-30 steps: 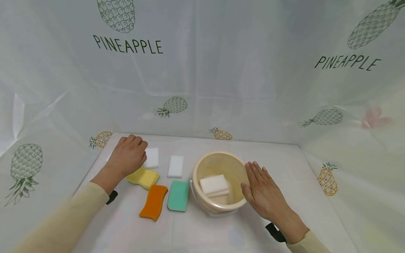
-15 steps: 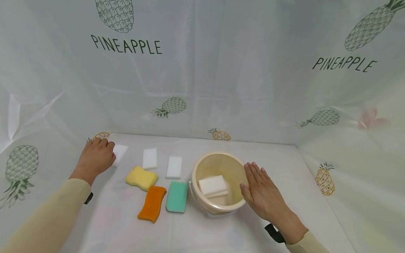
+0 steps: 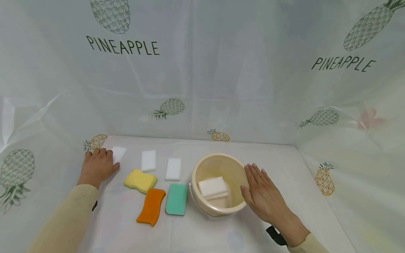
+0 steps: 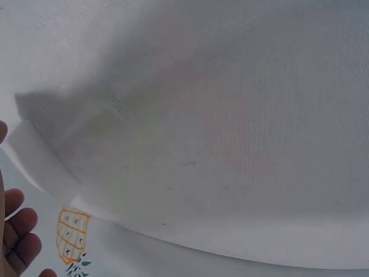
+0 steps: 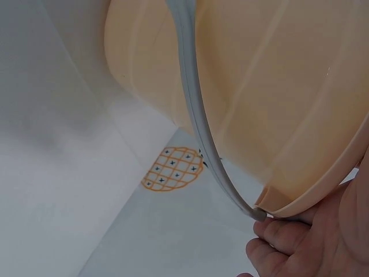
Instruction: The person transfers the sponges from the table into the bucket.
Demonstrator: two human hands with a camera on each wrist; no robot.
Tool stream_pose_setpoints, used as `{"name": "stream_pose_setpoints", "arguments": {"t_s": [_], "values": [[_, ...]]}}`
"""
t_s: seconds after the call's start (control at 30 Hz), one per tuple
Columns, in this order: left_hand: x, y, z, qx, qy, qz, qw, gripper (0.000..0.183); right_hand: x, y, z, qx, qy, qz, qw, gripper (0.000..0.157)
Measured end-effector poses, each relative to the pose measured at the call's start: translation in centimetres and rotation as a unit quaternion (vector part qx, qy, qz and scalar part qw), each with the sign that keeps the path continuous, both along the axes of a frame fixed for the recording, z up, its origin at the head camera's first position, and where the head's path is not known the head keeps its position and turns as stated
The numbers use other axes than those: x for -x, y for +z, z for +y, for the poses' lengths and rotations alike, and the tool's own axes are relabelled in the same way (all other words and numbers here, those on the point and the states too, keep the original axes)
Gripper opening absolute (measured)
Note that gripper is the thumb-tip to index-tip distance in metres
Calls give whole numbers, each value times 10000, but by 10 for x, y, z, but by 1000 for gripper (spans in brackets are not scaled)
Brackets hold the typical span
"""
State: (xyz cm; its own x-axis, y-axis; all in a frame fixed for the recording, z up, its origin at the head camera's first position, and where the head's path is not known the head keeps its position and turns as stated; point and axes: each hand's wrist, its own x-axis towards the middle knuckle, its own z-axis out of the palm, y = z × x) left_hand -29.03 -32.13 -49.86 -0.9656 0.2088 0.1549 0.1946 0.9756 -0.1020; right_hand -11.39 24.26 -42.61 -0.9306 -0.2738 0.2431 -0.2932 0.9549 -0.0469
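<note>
Head view: the straight-fingered right grip (image 3: 264,195) presumably steadies the cream plastic bucket (image 3: 218,165), the relaxed, empty left grip (image 3: 97,165) beside a white rectangular sponge (image 3: 119,154) at the tabletop (image 3: 202,239)'s far-left corner.

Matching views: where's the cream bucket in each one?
Head: bucket, just right of centre, lower half.
Left wrist: not in it.
Right wrist: bucket fills much of the upper right, handle crossing in front.
Landmark: right hand at its rim, shared by head and right wrist; left wrist lacks it.

Pineapple-print sheeting (image 3: 240,84) hangs bhd. wht. tabletop (image 3: 202,233).
</note>
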Motion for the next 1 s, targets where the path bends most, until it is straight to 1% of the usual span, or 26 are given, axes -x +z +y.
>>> {"name": "stream_pose_setpoints", "arguments": {"t_s": [0.17,0.27,0.43,0.57,0.67,0.83,1.0], "values": [[-2,1,-1,6,330,-238,9992,60,-1,1,-1,23,9,-33,10000,64],[-4,2,-2,-50,441,-290,9986,64,0,0,-1,30,21,-41,10000,64],[-7,-2,-5,-191,582,-319,9976,66,1,0,-1,25,20,-25,10000,64],[-7,-5,-5,-271,693,-352,9966,66,1,-1,0,37,39,36,10000,64],[-7,-8,-4,-296,692,-180,9970,68,1,-1,0,41,53,74,9999,64],[-4,-11,-2,-316,509,291,9978,70,1,-2,1,28,68,164,9998,63],[-4,-9,-3,-361,413,405,9977,67,1,-3,1,39,91,221,9997,63]]}}
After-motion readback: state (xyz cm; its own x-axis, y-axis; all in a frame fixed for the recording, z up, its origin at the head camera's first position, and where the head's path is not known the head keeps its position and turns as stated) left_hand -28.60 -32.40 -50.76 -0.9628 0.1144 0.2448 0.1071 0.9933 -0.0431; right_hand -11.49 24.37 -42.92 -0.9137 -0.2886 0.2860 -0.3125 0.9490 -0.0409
